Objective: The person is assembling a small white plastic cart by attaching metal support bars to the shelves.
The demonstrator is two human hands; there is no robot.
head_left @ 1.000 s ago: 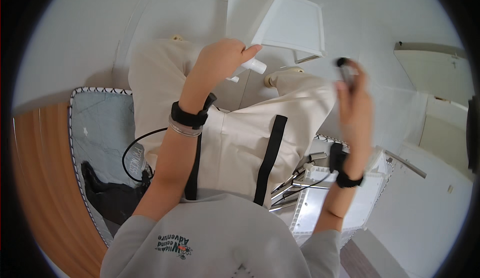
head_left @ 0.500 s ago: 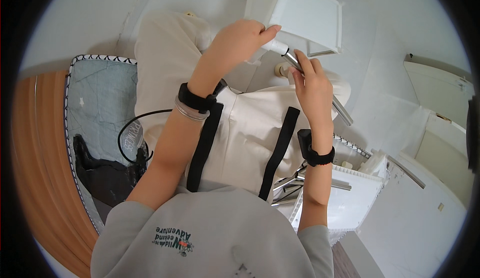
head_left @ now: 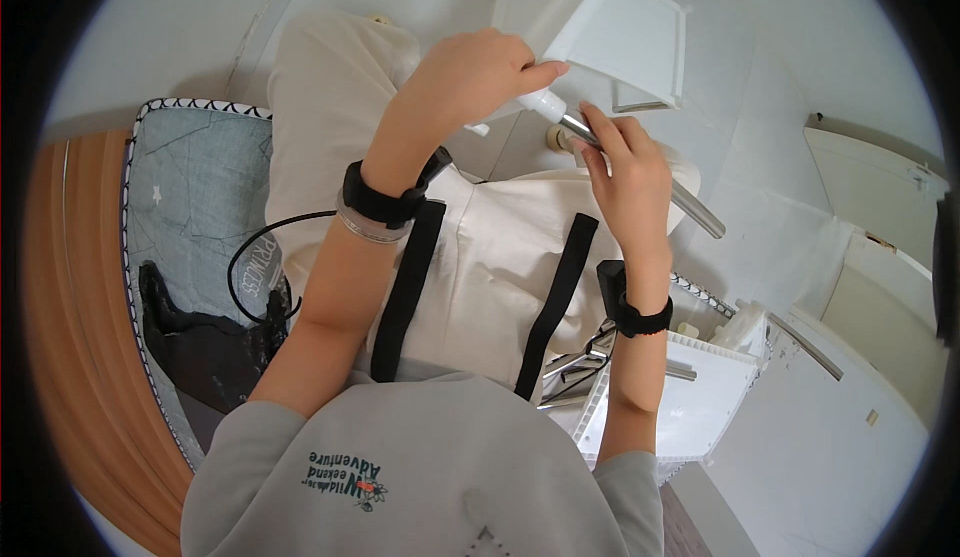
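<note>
My left hand is closed around a white plastic piece with a round socket, its thumb lying along the top. A white panel rises beyond this hand and seems joined to that piece, though my fingers hide the joint. My right hand grips a shiny metal tube between thumb and fingers. The tube's upper end meets the socket; how deep it sits I cannot tell. Its lower end sticks out past my right hand, over my knee.
A white shelf panel stands on the floor ahead. To my right, a white plastic tray and several loose metal tubes lie near my forearm. On my left are a grey-blue mat, a black bag-like item and wooden boards.
The white panel beyond my left hand has swung up into view. The tube has tilted, its lower end moving up and to the right. Both hands keep their grip.
</note>
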